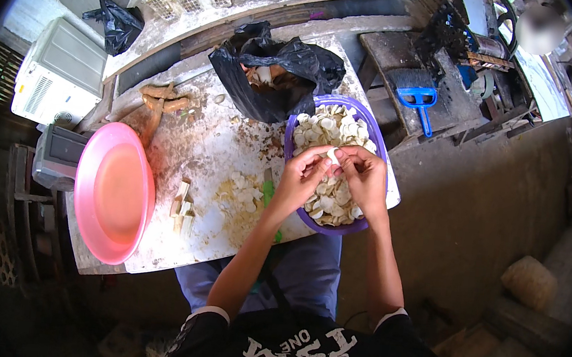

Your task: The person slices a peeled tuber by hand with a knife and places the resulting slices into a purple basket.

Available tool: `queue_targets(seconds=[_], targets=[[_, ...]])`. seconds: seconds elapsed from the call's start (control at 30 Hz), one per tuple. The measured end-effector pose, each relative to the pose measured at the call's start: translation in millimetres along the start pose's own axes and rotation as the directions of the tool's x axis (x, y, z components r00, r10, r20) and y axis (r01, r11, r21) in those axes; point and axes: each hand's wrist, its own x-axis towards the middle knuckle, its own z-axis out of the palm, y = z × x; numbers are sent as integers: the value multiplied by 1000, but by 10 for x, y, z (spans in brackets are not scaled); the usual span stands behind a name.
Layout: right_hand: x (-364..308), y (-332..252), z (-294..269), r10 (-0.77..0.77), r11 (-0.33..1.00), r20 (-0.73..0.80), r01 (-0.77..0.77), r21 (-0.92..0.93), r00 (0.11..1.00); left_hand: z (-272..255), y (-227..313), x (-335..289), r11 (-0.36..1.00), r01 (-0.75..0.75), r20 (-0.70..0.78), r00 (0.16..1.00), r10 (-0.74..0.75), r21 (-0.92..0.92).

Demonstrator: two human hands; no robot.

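Both my hands meet over a purple basin (381,138) heaped with thin white slices (325,127) that look cut from a root. Between the fingertips of my left hand (301,181) and my right hand (366,185) is one white slice (333,155), pinched from both sides. Left of my left wrist lies a green-handled tool (268,192), probably a knife, partly covered by my forearm. Beside it are scattered pale scraps (240,191) on the stained white table (206,236).
A pink basin (149,186) with brownish liquid stands at the table's left, near pale cut sticks (183,206) and brown roots (162,102). An open black plastic bag (265,104) holding brown scraps sits behind the purple basin. A blue-handled brush (417,98) rests on a bench at right.
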Motion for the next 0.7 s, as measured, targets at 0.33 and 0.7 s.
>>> queue_targets(seconds=[0.33, 0.7], targets=[[-66, -159, 98, -178, 819, -173, 48, -571, 969, -32, -136, -70, 980, 52, -190, 982, -15, 191], [5, 62, 116, -358, 651, 65, 299, -698, 931, -106, -77, -114, 207, -214, 133, 929, 345, 955]])
